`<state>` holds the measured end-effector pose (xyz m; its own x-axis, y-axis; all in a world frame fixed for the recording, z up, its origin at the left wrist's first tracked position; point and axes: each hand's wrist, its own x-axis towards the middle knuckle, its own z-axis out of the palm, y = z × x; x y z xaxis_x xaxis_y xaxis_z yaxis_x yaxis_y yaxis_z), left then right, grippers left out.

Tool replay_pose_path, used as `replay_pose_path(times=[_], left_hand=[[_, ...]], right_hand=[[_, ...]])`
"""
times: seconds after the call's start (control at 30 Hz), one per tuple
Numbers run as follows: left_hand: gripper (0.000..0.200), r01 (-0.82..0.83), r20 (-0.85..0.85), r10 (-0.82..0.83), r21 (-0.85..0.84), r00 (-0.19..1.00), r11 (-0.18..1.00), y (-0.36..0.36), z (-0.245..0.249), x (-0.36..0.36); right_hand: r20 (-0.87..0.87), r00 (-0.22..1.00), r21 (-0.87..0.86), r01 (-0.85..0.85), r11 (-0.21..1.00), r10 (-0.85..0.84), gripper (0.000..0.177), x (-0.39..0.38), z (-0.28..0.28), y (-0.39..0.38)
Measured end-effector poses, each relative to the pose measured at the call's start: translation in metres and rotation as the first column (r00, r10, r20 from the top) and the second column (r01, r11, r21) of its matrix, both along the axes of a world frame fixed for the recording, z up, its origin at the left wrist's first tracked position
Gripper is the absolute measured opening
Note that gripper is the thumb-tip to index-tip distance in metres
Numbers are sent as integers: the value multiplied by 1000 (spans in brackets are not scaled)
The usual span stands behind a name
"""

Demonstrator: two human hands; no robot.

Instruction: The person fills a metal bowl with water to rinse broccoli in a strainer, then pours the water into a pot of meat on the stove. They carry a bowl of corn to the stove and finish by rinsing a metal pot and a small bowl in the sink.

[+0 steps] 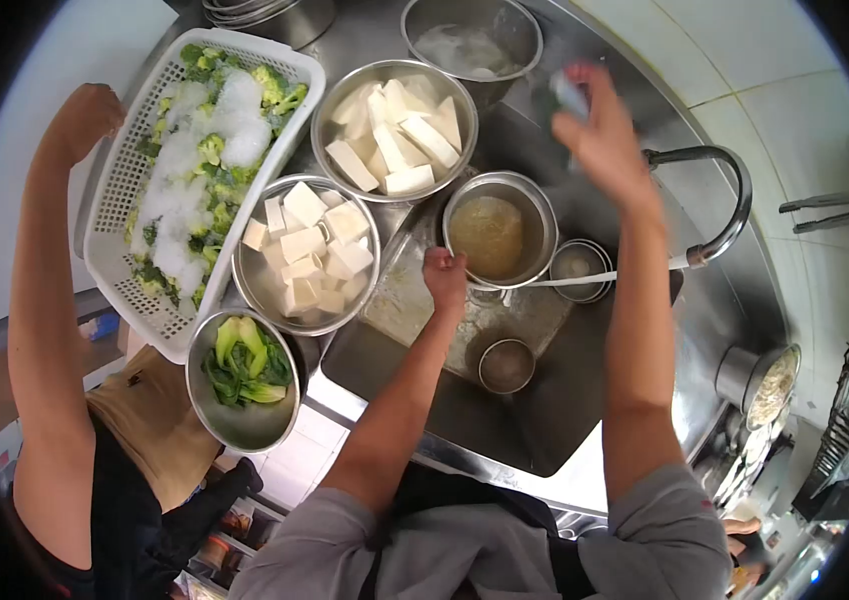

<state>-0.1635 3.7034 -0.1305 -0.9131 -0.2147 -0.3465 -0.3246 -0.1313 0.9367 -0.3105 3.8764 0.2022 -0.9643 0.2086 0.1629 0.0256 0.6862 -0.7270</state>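
My left hand (445,277) is closed on the near-left rim of a round steel pot (548,225) over the sink. Cloudy brownish liquid (486,236) lies in its bottom. Up and to the right, my right hand (600,135), smeared by motion, is closed around a small pale thing with a hint of green (572,97); its kind is not clear. Right of the pot, small round metal cups (581,268) stand together, and a round metal piece (507,366) sits in the sink (425,372) nearer me.
Steel bowls of white tofu blocks (409,140) and tofu cubes (310,245) stand left of the sink. Beyond them is a white basket (297,62) of broccoli and ice, beside a co-worker's hand (90,120). A bowl holds bok choy (245,365). A curved faucet (740,190) reaches in from the right.
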Motion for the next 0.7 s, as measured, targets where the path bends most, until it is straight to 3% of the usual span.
replay_pose_path(times=[0.03,0.07,0.1,0.17,0.23,0.3,0.33,0.4,0.5,0.53,0.57,0.7], left_hand=[[23,16,-49,-20,-66,999,998,5,3,3],[20,110,-7,-116,-275,993,955,7,37,0],[18,165,-76,-197,-309,977,937,8,32,-3],[17,260,-198,-354,-383,914,886,-5,22,-14],[19,384,-77,-484,-508,871,771,-12,30,-30],[19,509,73,-570,-552,818,661,-14,49,-41],[17,441,-46,-562,-568,826,694,-11,34,-41],[15,420,-64,-552,-579,831,699,-8,38,-40],[16,454,9,-550,-576,835,680,-7,42,-38],[16,473,45,-550,-572,834,670,-8,43,-35],[17,490,80,-548,-567,832,662,-9,42,-30],[18,527,169,-502,-364,848,768,-17,38,0]], right_hand=[[28,999,-21,-19,1000,20,44,27,-33,8],[238,968,-52,-69,996,80,43,58,-61,10],[435,889,-97,-111,989,142,43,83,-93,18],[368,896,-25,-258,966,249,46,110,-155,39],[439,872,-33,-225,974,216,47,123,-173,53],[425,900,5,-107,994,95,47,146,-178,67],[362,932,46,-12,999,-5,47,153,-177,75],[298,930,138,182,973,-216,48,163,-148,79],[288,921,308,171,936,-263,50,158,-114,103],[88,977,285,160,945,-192,50,154,-118,116],[196,957,179,178,967,-213,47,147,-106,121],[203,945,137,231,963,-255,45,129,-86,144]])
